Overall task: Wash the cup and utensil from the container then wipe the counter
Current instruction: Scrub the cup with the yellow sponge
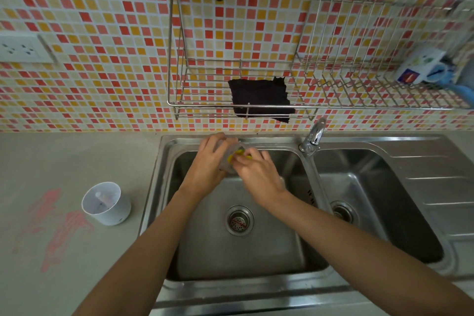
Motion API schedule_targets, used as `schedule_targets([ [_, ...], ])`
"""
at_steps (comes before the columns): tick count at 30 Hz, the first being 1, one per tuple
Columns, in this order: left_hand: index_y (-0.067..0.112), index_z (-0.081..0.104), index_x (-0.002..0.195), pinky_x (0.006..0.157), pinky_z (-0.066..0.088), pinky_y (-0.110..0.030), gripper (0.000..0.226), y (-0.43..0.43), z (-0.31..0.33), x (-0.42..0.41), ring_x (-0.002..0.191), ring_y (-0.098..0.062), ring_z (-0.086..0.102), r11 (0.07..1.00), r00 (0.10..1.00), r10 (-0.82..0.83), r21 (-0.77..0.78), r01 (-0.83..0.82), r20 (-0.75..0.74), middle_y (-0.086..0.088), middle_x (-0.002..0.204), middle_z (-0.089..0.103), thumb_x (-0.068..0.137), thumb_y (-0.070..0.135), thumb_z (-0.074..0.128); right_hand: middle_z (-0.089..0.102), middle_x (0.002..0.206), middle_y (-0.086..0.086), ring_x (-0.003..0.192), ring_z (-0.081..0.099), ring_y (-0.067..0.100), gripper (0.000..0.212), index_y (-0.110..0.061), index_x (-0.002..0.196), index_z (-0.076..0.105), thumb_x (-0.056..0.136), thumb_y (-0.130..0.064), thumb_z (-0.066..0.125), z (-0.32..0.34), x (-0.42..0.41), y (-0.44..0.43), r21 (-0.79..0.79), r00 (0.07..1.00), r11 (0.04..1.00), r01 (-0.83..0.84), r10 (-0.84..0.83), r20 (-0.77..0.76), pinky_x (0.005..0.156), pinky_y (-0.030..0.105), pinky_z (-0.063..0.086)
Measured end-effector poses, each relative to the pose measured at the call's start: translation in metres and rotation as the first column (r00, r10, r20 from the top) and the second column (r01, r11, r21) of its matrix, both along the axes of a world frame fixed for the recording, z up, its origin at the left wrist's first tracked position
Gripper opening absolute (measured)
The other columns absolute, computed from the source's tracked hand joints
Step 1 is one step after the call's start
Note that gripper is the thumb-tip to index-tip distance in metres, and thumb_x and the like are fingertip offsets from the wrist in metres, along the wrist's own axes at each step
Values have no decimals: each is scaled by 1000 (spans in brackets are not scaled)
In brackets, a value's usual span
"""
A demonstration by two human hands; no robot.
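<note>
The grey surface (64, 161) lies left of both hands, the steel sink (238, 246) beneath them. Left hand (209, 159) has its grip wrapped around a clear cup (229, 163) over the basin; right hand (259, 174) grips a yellow sponge (237, 154) inside it. The white container (106, 204), utensil (102, 199) inside, stands well left.
</note>
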State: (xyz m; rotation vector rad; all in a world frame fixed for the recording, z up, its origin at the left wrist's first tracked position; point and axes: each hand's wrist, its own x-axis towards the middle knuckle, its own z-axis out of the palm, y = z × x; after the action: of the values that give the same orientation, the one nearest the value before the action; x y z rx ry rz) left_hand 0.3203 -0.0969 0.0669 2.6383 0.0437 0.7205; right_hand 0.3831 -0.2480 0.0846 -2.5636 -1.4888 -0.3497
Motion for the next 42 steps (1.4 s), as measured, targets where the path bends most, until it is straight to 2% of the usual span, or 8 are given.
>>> schedule_targets([
  [4, 18, 46, 131, 96, 37, -29, 77, 3, -5, -3, 115, -22, 39, 1000, 1000, -10, 6, 10, 5, -4, 127, 41, 65, 13, 84, 66, 100, 4, 102, 46, 24, 31, -21, 111, 70, 88, -5, 56, 3, -1, 3, 29, 946, 1000, 3, 6, -325, 85, 37, 42],
  [9, 19, 45, 133, 97, 34, -27, 82, 0, 3, 6, 118, -22, 37, 1000, 999, -16, 6, 16, -32, -7, 131, 42, 62, 17, 86, 70, 95, -5, 96, 52, 22, 19, -17, 93, 71, 76, -13, 65, 7, 1, 1, 1, 999, 1000, 23, -23, 31, 74, 35, 42],
  [14, 18, 47, 132, 93, 39, -30, 77, 1, 0, 2, 113, -22, 39, 999, 998, -44, -7, 44, -39, -7, 127, 45, 65, 16, 84, 66, 105, 5, 103, 46, 22, 31, -23, 116, 69, 93, -10, 54, 10, 10, -5, -12, 945, 998, -54, 47, -323, 90, 33, 42],
  [19, 21, 45, 133, 96, 36, -27, 78, -4, 5, 7, 118, -21, 38, 997, 995, -66, 26, 68, -74, -4, 130, 43, 66, 15, 82, 67, 99, -4, 101, 47, 23, 33, -21, 106, 70, 78, -3, 64, 12, 10, -7, -54, 996, 997, -51, 47, -80, 83, 36, 39],
  [28, 26, 42, 135, 94, 43, -35, 83, 13, 13, 2, 118, -22, 39, 992, 976, -98, -95, 81, -193, -1, 129, 43, 63, 19, 81, 67, 119, -6, 99, 56, 26, 46, -18, 116, 67, 74, -2, 75, 7, 20, -31, 75, 958, 960, -269, 275, -81, 78, 37, 55],
  [35, 19, 36, 136, 105, 37, -36, 90, 9, 23, 4, 124, -15, 38, 947, 975, -104, -319, 37, -197, 2, 134, 41, 62, 28, 86, 69, 113, 0, 104, 52, 24, 33, -10, 111, 68, 79, -2, 71, 18, 25, -25, 199, 949, 936, -292, 309, -60, 92, 27, 47],
  [38, 17, 31, 135, 101, 32, -26, 99, 5, 18, 3, 123, -10, 35, 942, 980, -43, -335, -25, -196, 3, 134, 40, 57, 33, 90, 68, 115, 1, 105, 53, 26, 33, -10, 113, 68, 81, -1, 70, 18, 28, -23, 206, 942, 934, -292, 318, -109, 91, 28, 48],
  [42, 13, 39, 127, 93, 44, -28, 89, 6, 19, 5, 112, -12, 41, 957, 989, -12, -287, -31, -148, -3, 125, 41, 56, 24, 90, 67, 118, 0, 110, 51, 22, 34, -11, 118, 68, 88, 2, 60, 18, 25, -22, 214, 922, 949, -232, 285, -264, 96, 25, 43],
])
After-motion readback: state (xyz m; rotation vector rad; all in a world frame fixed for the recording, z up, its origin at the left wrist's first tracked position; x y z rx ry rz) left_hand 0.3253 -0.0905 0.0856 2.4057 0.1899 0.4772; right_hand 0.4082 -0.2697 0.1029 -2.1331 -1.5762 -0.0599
